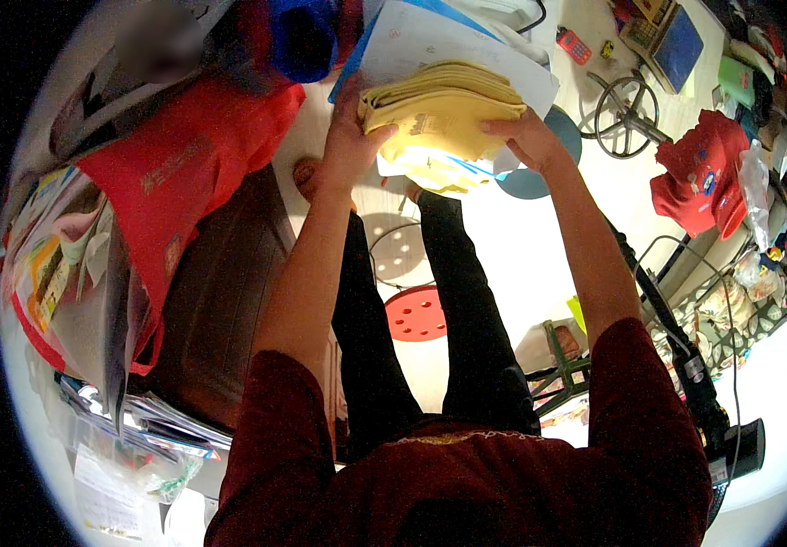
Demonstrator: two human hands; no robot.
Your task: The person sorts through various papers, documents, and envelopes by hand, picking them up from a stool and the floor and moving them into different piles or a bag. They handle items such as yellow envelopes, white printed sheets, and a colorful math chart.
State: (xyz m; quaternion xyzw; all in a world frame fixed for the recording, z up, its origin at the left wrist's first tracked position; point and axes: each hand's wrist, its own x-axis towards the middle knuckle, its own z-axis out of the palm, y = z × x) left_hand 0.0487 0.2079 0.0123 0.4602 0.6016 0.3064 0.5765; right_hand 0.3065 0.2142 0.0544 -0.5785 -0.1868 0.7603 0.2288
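Risk assessment: the stack of folded yellow cloths (443, 114) is held in the air between both hands, over the floor and the person's own legs, with nothing seen bearing it from below. The stack is soft and many-layered; the lower layers sag and a pale, blue-edged piece (439, 169) hangs beneath. Judgement: if either side grip loosens, or the hands move apart, the inner layers could slide out and drop to the floor. The white paper sheets (466, 46) lying behind and partly touching the top of the stack could be dragged along or knocked if the stack is shifted upward.

Left hand (349, 137): partly closed, thumb laid across the near left edge of the stack, fingers wrapped round its left side and hidden behind it. It has hold of the stack.

Right hand (525, 137): partly closed, fingers curled over the upper right corner of the stack, pressing on the top layer; thumb not visible. It also has hold of the stack.

Surroundings: a red bag (188, 173) lies to the left on a dark wooden tabletop (220, 301); a red round stool (416, 314) stands on the floor between the legs; a red garment (699, 169) lies well apart to the right
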